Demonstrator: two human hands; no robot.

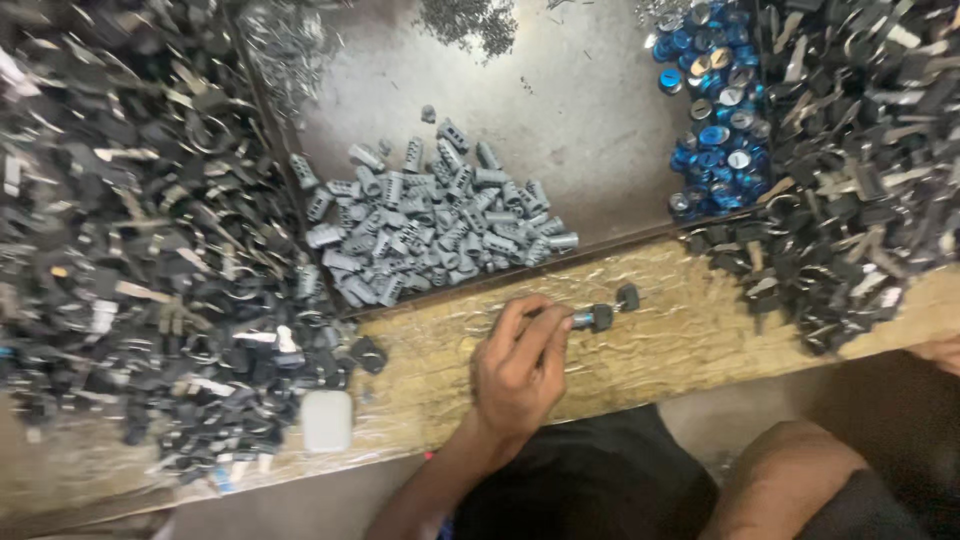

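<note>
My left hand (520,365) rests on the wooden bench edge (660,350), its fingers pinched on a small metal cylinder with a black key head (597,318). A second loose black key head (628,296) lies just beyond it. Right behind the hand, a heap of grey lock cylinders (430,215) sits in a metal tray (580,90). Only a sliver of my right hand (942,352) shows at the right edge, below the pile of black keys (860,170); its fingers are hidden.
A big pile of black-headed keys (130,250) covers the left of the bench. Blue caps (715,110) are heaped at the tray's right side. A small white case (327,420) lies near the front edge. My knee (790,470) is below.
</note>
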